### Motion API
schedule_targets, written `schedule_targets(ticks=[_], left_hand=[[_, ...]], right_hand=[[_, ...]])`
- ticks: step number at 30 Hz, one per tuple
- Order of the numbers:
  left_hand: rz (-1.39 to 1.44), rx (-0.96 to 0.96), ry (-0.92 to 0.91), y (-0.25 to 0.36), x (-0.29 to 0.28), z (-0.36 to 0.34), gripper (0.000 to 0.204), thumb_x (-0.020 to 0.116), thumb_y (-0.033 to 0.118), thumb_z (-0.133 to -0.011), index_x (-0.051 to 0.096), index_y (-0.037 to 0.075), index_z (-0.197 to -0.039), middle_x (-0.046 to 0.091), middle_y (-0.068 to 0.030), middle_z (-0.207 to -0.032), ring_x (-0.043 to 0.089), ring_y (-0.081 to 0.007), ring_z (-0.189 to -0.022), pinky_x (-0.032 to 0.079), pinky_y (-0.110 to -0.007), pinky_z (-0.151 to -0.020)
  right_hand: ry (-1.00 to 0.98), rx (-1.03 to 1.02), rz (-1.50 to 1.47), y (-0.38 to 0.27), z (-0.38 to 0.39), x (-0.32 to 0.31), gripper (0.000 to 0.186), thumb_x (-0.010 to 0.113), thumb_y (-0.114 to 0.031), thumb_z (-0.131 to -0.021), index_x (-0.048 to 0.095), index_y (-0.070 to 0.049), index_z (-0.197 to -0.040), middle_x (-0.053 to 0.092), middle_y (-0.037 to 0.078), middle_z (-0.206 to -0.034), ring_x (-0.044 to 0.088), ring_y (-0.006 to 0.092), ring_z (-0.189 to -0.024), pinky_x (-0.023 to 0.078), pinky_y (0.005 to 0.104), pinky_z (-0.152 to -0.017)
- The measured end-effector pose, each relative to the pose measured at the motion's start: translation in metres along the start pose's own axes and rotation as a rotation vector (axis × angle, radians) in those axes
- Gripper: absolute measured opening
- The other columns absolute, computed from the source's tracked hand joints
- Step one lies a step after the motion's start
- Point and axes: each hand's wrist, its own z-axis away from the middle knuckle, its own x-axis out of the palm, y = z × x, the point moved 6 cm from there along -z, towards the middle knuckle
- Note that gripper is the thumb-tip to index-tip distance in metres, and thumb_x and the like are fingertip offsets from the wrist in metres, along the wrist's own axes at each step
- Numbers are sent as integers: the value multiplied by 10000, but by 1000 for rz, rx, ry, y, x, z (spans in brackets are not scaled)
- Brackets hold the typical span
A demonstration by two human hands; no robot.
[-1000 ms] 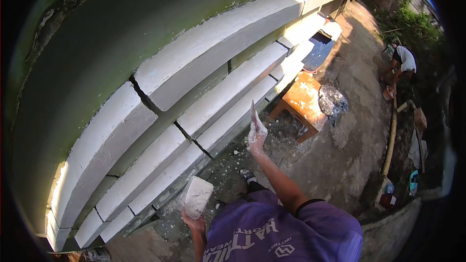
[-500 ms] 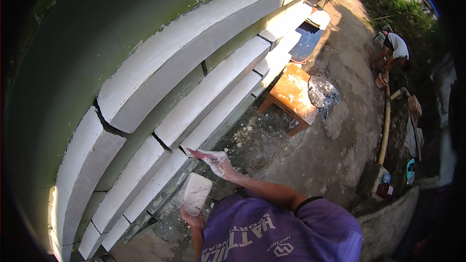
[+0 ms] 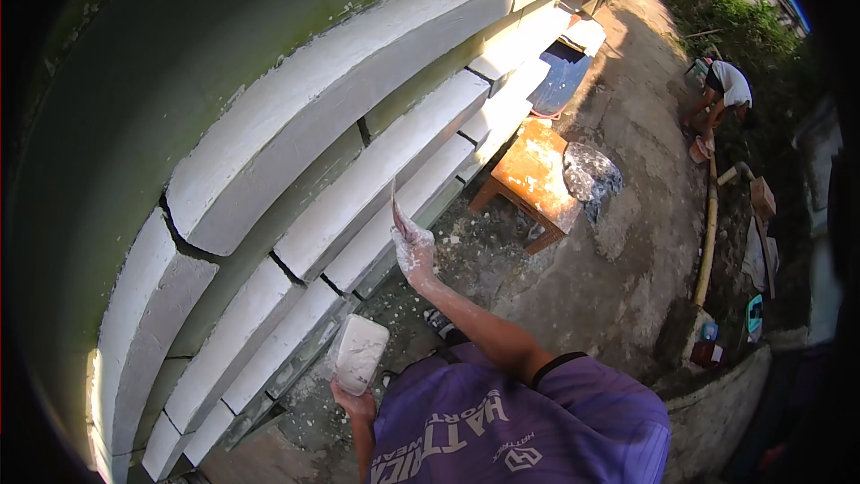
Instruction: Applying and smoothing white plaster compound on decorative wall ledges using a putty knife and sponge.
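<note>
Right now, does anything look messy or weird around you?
Yes. The small orange-brown table is splotched white, and pale crumbs are scattered on the ground nearby, as if something dripped or spilled. The right hand is smeared white too.

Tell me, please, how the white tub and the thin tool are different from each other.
The white tub is broad with rounded corners; the thin tool looks narrow and pointed. The white tub is pale, while the thin tool looks darker. The left grip holds the white tub, lower in the picture; the right grip holds the thin tool, higher up.
</note>
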Motion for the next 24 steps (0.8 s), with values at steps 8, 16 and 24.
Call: schedule_targets(ticks=[8, 16, 24], left_hand=[[-11, -8, 4, 7, 0, 0, 535, 421, 456, -920, 484, 103, -1318, 558, -81, -1291, 572, -284, -1134, 501, -485, -875], [26, 6, 54, 20, -25, -5, 514, 408, 443, -925, 502, 109, -1304, 574, -78, -1270, 586, -291, -1115, 519, -492, -837], [54, 31, 60, 36, -43, 1, 525, 407, 430, -923, 485, 99, -1323, 562, -87, -1290, 573, -293, -1142, 506, -485, -876]], right_hand=[[-147, 51, -267, -8, 77, -2, 339, 554, 28, -900, 577, 47, -1237, 671, 82, -1112, 596, 107, -1002, 457, 265, -897], [226, -104, -86, 6, -13, -31, 413, 519, 41, -895, 529, 12, -1307, 663, 88, -1133, 598, 105, -953, 465, 260, -853], [-107, 48, -291, -11, 66, 31, 383, 545, 23, -894, 543, 40, -1277, 675, 33, -1014, 564, 55, -863, 468, 222, -774]])
